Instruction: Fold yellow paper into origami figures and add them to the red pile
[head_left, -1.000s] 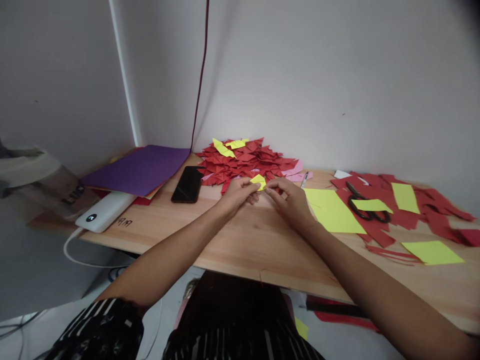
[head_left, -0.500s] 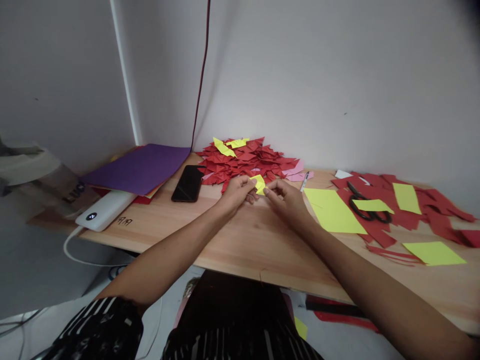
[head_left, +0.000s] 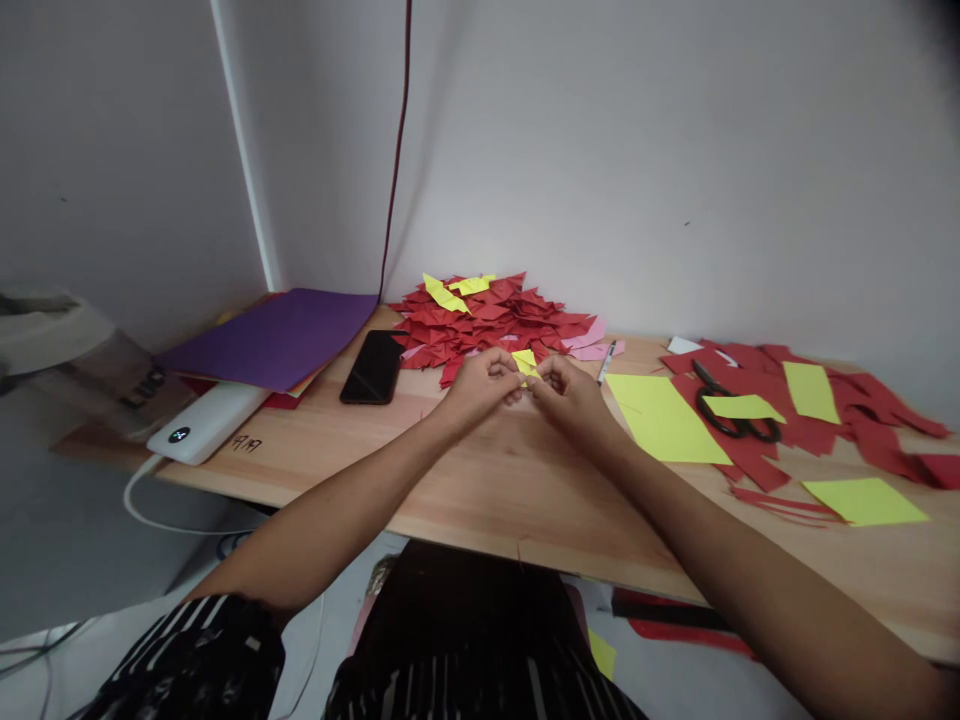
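Between my two hands is a small folded piece of yellow paper (head_left: 525,362), held just above the wooden table (head_left: 480,500). My left hand (head_left: 486,382) pinches its left side with the fingers curled. On the other side, my right hand (head_left: 564,386) grips it between thumb and fingers. My fingertips cover much of the paper, so its exact fold is hidden. Right behind the hands lies a heap of folded red paper pieces (head_left: 495,322), with folded yellow pieces (head_left: 446,293) on top and some pink ones at its edge.
A black phone (head_left: 373,367), a purple sheet (head_left: 277,335) and a white power bank (head_left: 206,425) with a cable are on the left. To the right lie a pen (head_left: 607,362), a yellow sheet (head_left: 664,420), black scissors (head_left: 712,410) and red paper scraps (head_left: 817,430).
My hands have drawn closer together around the yellow paper, and less of it shows between the fingers. The whole view has shifted slightly; the things on the table stay in place.
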